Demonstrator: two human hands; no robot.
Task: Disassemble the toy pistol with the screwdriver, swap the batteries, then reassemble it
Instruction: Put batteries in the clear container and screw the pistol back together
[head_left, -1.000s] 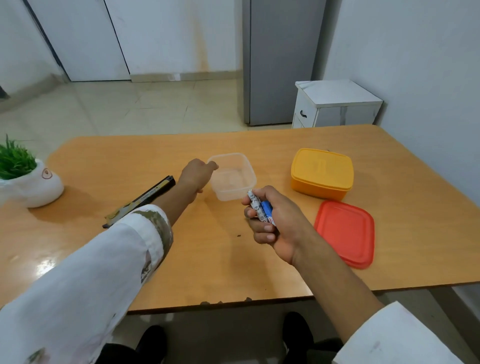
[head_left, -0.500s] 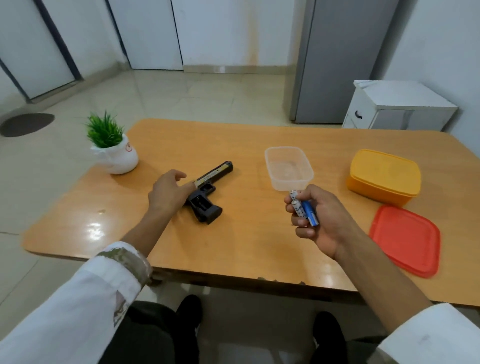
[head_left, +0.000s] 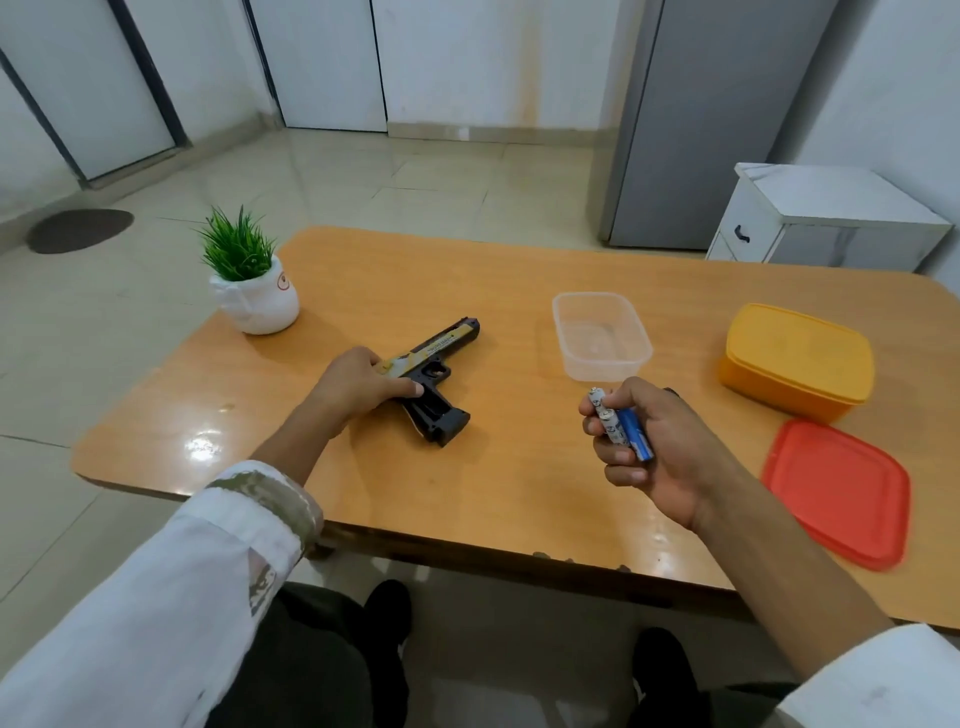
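Now pistol (head_left: 442, 347) in L grip (head_left: 358, 387); batts (head_left: 619, 427), R grip (head_left: 662, 454).

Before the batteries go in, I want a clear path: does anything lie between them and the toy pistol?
Nothing visible does. Only bare table lies between the batteries in the right hand and the toy pistol gripped by the left hand.
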